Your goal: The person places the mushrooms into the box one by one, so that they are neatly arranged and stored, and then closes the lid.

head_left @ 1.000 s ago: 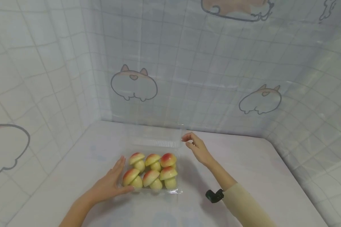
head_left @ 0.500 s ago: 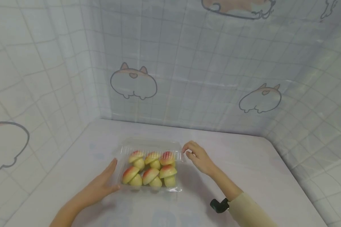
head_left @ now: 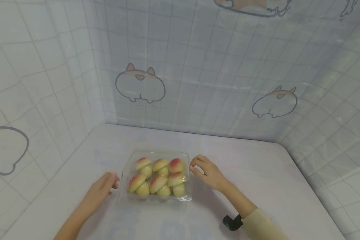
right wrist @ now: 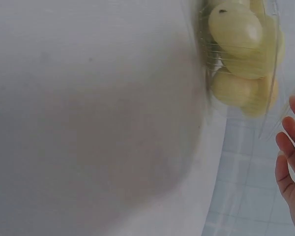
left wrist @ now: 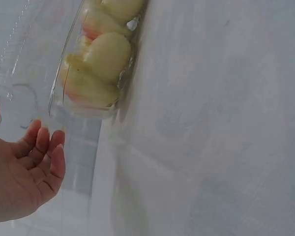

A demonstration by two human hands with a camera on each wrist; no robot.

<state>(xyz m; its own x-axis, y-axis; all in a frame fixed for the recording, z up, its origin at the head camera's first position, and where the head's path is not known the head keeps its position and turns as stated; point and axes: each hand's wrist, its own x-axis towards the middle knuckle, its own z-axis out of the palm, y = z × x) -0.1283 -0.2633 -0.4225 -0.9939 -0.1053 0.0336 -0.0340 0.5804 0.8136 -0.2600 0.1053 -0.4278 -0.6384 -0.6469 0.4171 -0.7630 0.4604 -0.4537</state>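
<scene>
A clear plastic clamshell box (head_left: 180,198) holds several yellow, mushroom-shaped pieces with red-tinged tops (head_left: 159,181). Its hinged lid (head_left: 159,153) is tipped forward over them; in the left wrist view the lid's ribbed edge (left wrist: 14,64) stands apart from the tray rim. My right hand (head_left: 208,173) holds the lid's right side between curled fingers and thumb; the thumb is hidden in the right wrist view, where fingertips (right wrist: 294,102) meet the lid's edge. My left hand (head_left: 99,190) hovers at the box's left, fingers loosely bent, holding nothing.
The box rests on a white table cover (head_left: 246,166). Pale grid-patterned curtains (head_left: 198,66) with cartoon animal drawings enclose the table at the back and both sides. A dark device (head_left: 232,222) sits at the right wrist, beside a beige sleeve (head_left: 264,226).
The lid has swung from upright at the back down over the yellow pieces, the right hand coming nearer with it. The left hand has let go of the tray's left side and drawn away leftward.
</scene>
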